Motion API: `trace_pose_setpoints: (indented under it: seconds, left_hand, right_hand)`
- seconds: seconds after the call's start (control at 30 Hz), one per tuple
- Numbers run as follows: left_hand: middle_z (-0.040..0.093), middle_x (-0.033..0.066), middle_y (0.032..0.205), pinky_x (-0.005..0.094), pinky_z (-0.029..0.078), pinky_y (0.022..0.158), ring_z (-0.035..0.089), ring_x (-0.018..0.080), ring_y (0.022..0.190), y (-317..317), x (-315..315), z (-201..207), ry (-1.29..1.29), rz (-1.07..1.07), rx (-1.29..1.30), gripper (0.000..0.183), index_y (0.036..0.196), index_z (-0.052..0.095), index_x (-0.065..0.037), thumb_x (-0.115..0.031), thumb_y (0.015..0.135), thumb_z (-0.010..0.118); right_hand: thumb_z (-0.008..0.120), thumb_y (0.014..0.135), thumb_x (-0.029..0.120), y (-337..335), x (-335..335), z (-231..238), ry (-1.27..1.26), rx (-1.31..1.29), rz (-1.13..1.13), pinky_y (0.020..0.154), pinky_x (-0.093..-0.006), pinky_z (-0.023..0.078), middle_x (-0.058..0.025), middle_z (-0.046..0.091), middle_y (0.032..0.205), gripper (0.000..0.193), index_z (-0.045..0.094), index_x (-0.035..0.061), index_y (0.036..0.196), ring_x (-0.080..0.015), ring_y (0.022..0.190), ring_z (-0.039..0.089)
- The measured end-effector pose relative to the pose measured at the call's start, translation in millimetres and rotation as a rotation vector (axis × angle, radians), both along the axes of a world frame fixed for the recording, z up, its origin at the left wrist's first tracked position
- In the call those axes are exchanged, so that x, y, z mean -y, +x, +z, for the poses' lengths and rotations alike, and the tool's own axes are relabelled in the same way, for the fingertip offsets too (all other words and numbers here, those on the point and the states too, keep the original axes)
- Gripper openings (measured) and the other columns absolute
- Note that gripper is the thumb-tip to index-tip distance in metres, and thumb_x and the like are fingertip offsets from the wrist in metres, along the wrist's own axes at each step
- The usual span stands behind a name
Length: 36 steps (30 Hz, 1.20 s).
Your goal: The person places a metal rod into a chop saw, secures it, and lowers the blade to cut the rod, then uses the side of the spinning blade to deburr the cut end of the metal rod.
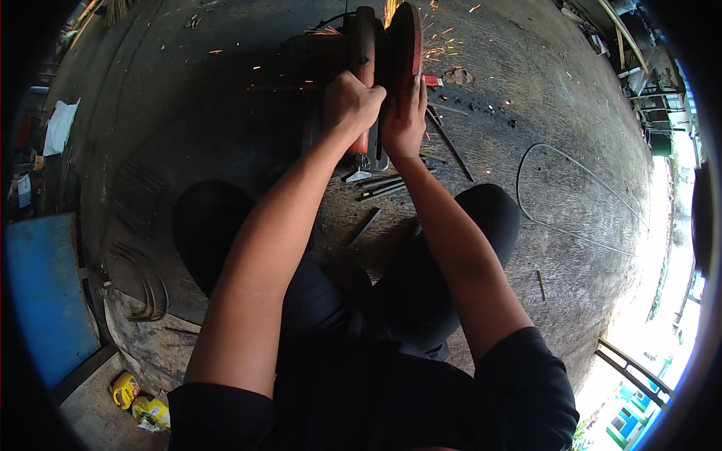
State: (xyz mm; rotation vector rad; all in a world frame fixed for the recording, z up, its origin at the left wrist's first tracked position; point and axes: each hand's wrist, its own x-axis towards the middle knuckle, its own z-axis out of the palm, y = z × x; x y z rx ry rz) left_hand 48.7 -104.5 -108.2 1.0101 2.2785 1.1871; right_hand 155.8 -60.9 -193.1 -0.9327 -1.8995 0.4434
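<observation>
A chop saw with an orange-red handle (362,66) stands on the floor in front of me. My left hand (352,105) is closed around that handle. Against the red rounded blade guard (414,41) lies my right hand (406,120), its fingers stretched along the guard's side. Orange sparks (440,49) fly up and to both sides from the far end of the saw. Just this side of the saw's base lie several short metal rods (383,186). The cutting point is hidden behind the handle and guard.
A long thin rod (451,146) lies right of the saw. Farther right, a bent wire loop (520,177) rests on the floor. At left are curved rods (154,289), a blue panel (49,282) and yellow packages (125,391). My knees flank the short rods.
</observation>
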Motion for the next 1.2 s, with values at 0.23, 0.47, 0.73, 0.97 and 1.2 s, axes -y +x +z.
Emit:
trace_pose_setpoints:
  seconds: [0.23,0.47,0.73,0.97,1.2]
  left_hand:
    - [0.059,0.0336,0.068,0.0447,0.053,0.067,0.064,0.0443,0.076,-1.5,-2.5,-5.1,-0.015,0.006,-0.017,0.034,0.069,0.061,0.012,-0.022,0.065,0.063]
    - [0.059,0.0335,0.068,0.0448,0.053,0.067,0.064,0.0437,0.076,-2.7,-3.0,-6.6,-0.016,-0.029,-0.035,0.034,0.069,0.061,0.012,-0.022,0.065,0.063]
    - [0.058,0.0338,0.068,0.0445,0.053,0.066,0.064,0.0435,0.075,-2.4,-3.8,-8.6,-0.021,-0.023,-0.037,0.034,0.07,0.062,0.012,-0.022,0.065,0.062]
    - [0.058,0.0329,0.065,0.0444,0.054,0.066,0.065,0.043,0.073,-1.0,-1.1,-2.5,-0.017,-0.019,-0.042,0.034,0.068,0.061,0.012,-0.022,0.065,0.062]
    - [0.059,0.0326,0.067,0.044,0.054,0.066,0.065,0.0432,0.074,-2.5,-2.3,-6.1,-0.031,-0.017,-0.001,0.033,0.068,0.061,0.011,-0.022,0.065,0.062]
  right_hand:
    - [0.057,0.085,0.009,0.4,1.4,0.8,-0.032,-0.002,0.013,0.09,-0.0454,0.048,-0.0299,0.034,0.139,0.066,0.026,0.0074,0.144,-0.048,0.12,0.044]
    - [0.058,0.085,0.009,0.1,-1.8,-1.3,0.038,-0.025,0.015,0.091,-0.0453,0.047,-0.03,0.035,0.138,0.066,0.027,0.0074,0.144,-0.0477,0.12,0.043]
    - [0.057,0.085,0.008,1.1,0.2,0.6,-0.026,-0.005,0.003,0.09,-0.0461,0.048,-0.0294,0.035,0.138,0.067,0.026,0.0096,0.144,-0.0472,0.12,0.044]
    - [0.057,0.085,0.007,0.2,-0.7,-2.0,0.049,0.011,-0.002,0.089,-0.0462,0.048,-0.03,0.035,0.138,0.067,0.026,0.0081,0.144,-0.0481,0.12,0.044]
    - [0.057,0.085,0.006,-1.4,-0.6,-0.2,0.061,-0.017,0.005,0.089,-0.0461,0.048,-0.0304,0.037,0.136,0.067,0.026,0.0074,0.144,-0.048,0.119,0.044]
